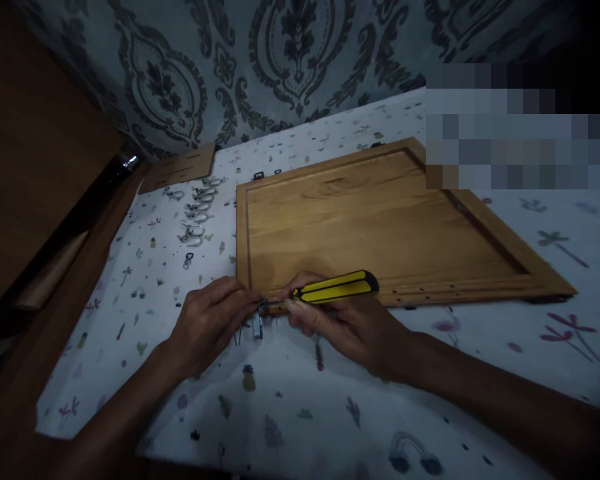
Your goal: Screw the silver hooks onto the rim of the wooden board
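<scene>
At the near left corner of the rectangular brown wooden panel (330, 223), the right hand (347, 328) pinches a yellow-and-black screwdriver (336, 287) beside a small silvery metal fitting (258, 325); whether the left hand's (213, 323) fingers pinch the fitting, I cannot tell.

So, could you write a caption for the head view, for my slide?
Right hand holds a yellow-handled screwdriver at the near edge of a wooden panel, left hand alongside.
</scene>
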A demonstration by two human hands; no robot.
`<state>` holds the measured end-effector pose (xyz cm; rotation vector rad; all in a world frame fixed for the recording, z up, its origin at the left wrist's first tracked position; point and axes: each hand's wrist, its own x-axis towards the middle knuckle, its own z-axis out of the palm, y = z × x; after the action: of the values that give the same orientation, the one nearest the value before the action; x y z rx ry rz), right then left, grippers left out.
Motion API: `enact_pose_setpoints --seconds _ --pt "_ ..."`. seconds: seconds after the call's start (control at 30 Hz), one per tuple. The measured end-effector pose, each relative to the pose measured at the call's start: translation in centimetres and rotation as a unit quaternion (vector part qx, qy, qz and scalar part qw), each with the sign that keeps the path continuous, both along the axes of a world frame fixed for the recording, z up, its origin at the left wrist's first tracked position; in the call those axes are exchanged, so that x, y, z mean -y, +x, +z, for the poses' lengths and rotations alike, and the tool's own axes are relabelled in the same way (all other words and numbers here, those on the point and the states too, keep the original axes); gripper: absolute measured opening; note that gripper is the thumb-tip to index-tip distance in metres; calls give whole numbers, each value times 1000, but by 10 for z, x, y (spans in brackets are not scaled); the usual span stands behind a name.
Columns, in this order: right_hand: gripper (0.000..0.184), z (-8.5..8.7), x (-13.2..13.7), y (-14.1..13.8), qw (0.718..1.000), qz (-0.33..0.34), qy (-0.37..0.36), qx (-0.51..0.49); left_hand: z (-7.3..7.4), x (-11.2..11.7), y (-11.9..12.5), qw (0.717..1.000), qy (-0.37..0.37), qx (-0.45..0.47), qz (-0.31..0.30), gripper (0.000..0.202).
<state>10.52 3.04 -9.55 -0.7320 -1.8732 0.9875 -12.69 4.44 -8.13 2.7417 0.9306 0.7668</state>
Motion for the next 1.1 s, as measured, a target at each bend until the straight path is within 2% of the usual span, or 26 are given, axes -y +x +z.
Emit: enact_pose_setpoints --seconds 0.23,0.43,0.67,0.87,1.1 --pt "25 0 0 0 1000 0 2 -2 0 -1 -9 999 -42 22 11 21" --pt "28 -1 0 -1 1000 -1 3 -9 3 -3 -18 997 -63 11 31 15" --pt "29 -1 0 -1 1000 -7 -2 -7 1 -4 -12 994 -106 23 30 11" --pt "23 -2 -1 -1 1000 5 -13 -14 2 -5 -8 994 -103 28 15 12" --pt "28 -1 0 -1 1000 -1 -14 -13 -1 -4 -7 993 -104 48 17 12"
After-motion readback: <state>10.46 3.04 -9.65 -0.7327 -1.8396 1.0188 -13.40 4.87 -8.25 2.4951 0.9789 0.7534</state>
